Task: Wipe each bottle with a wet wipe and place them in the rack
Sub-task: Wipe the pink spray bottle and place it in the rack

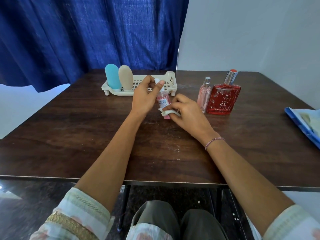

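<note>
A: Rack [170, 75], contents?
B: Blue bottle [112, 77], beige bottle [125, 77]; upright, left end.
A: Pink bottle [162, 99]?
B: Above table [86, 127], before rack. Left hand [144, 95] grips its top; right hand [186, 110] pinches wet wipe [166, 112] round its base.

We had one view only, from a wide-angle camera worn on the person's head. It faced forward and down over the tabletop [86, 135], near enough that both arms [110, 161] ran in from the bottom edge, the left hand [144, 94] and right hand [185, 110] meeting mid-frame, and the knees [155, 219] showed beneath. Beyond the far edge it took in a curtain [86, 32] and a wall [251, 32].
</note>
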`<action>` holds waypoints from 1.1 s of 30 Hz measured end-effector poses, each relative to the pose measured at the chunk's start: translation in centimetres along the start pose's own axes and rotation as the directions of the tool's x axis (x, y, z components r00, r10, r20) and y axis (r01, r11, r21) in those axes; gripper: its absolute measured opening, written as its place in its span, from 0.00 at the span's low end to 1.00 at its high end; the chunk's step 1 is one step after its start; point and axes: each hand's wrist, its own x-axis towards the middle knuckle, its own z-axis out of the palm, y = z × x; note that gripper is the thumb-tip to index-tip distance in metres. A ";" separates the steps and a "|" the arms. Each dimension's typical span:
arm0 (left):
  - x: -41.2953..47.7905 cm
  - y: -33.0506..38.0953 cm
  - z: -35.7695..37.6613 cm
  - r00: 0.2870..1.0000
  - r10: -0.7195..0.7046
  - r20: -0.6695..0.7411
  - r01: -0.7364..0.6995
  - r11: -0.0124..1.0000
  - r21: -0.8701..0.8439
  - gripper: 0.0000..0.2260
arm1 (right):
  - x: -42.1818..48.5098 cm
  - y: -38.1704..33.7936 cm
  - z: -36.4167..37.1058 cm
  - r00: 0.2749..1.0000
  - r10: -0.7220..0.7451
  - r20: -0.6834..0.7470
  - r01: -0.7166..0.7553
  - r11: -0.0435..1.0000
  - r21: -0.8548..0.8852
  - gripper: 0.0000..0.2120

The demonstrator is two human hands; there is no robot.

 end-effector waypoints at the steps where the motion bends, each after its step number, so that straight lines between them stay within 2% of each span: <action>1: 0.0 0.0 0.0 1.000 0.002 0.003 -0.002 1.000 0.001 0.10 | 0.0 0.0 0.0 1.000 0.007 -0.030 -0.006 1.000 0.020 0.10; 8: -0.5 1.0 0.1 0.996 0.086 0.036 -0.087 0.996 0.024 0.13 | 0.4 0.2 0.0 0.978 0.100 -0.184 -0.071 0.985 0.158 0.10; 14: -0.7 1.3 0.3 0.989 0.095 0.113 -0.094 0.995 -0.017 0.12 | 0.7 0.3 -0.5 0.927 0.158 -0.340 -0.073 0.966 0.248 0.08; 22: -0.6 0.8 0.2 0.998 0.030 0.059 -0.028 0.999 -0.025 0.14 | 0.6 0.9 -0.5 0.971 0.092 -0.219 -0.037 0.970 0.242 0.12; 27: -0.5 0.4 -0.1 0.998 -0.065 -0.025 0.065 0.998 -0.007 0.17 | 0.3 1.2 -0.5 0.997 0.036 -0.065 -0.021 0.976 0.218 0.13; 33: -0.4 0.3 -0.2 0.989 -0.132 -0.072 0.133 0.991 0.005 0.15 | 0.2 1.7 -0.7 0.994 0.089 0.059 -0.103 0.946 0.308 0.10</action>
